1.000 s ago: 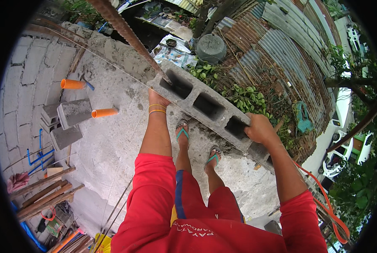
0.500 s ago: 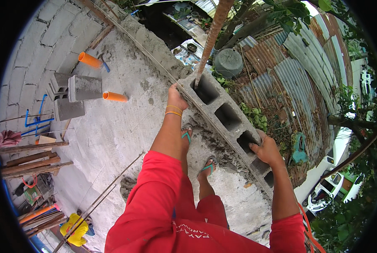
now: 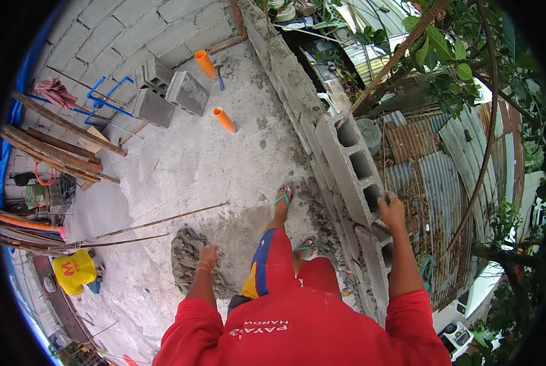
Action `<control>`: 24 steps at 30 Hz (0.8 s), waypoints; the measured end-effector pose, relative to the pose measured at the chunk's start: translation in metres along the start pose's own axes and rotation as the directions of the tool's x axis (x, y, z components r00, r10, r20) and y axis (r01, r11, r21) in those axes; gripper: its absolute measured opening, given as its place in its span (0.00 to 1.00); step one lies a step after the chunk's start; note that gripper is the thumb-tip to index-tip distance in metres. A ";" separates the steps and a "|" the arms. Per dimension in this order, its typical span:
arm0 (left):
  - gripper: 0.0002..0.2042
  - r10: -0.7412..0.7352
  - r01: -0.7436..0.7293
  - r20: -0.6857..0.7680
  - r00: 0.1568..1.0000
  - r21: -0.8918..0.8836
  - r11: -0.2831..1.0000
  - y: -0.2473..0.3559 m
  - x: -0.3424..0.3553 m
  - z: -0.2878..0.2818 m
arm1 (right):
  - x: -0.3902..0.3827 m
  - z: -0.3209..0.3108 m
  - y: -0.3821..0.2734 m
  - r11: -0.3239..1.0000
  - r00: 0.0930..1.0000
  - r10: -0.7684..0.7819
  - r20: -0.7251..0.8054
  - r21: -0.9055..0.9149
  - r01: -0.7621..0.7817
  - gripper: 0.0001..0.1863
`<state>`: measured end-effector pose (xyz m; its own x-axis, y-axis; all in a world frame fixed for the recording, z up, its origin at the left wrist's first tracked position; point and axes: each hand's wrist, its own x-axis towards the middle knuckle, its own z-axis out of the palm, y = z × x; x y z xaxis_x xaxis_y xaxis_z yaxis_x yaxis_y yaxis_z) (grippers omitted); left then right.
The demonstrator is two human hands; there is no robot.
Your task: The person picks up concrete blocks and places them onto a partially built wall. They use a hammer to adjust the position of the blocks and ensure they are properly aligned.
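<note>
A grey concrete hollow block sits on edge along the top of the low wall, its row of cells facing up. A rusty steel bar rises at its far end. My right hand grips the block's outer edge, with fingers curled at the rim of a cell. Away from the wall, my left hand hangs over the right side of a wet mortar heap on the floor. Its fingers are too small and turned away to make out.
Loose hollow blocks and two orange pipes stand at the far left. Lumber lies left, and thin rods cross the floor. A person in yellow is lower left. Rusty roofing lies beyond the wall.
My left hand has let go of the block's far end and moved down-left to the mortar heap. My right hand stays on the block. The view has turned and shifted left.
</note>
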<state>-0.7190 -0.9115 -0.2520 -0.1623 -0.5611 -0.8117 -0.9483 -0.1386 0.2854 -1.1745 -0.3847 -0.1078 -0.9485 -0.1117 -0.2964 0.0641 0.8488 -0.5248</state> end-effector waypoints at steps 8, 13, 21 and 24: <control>0.22 -0.488 0.459 0.044 0.872 -0.424 0.781 -0.208 -0.123 -0.049 | -0.026 -0.014 -0.012 0.988 0.994 0.104 0.030 -0.121 -0.100 0.29; 0.21 -0.286 0.319 0.181 0.941 -0.193 0.928 -0.165 -0.098 -0.053 | -0.030 -0.019 -0.012 0.966 0.981 0.192 0.030 -0.182 -0.184 0.28; 0.26 0.005 0.062 0.245 0.969 -0.265 0.962 0.011 -0.002 -0.150 | -0.033 -0.010 -0.027 0.916 0.948 0.309 -0.080 -0.243 -0.319 0.27; 0.28 0.093 -0.037 0.208 0.974 -0.260 0.965 0.073 0.033 -0.182 | -0.041 -0.007 -0.042 0.906 0.932 0.330 -0.149 -0.226 -0.357 0.26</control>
<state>-0.7439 -1.0885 -0.1650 -0.3027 -0.3900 -0.8696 -0.8380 -0.3258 0.4378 -1.1405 -0.4122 -0.0676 -0.9092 0.2530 -0.3306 0.3266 0.9260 -0.1896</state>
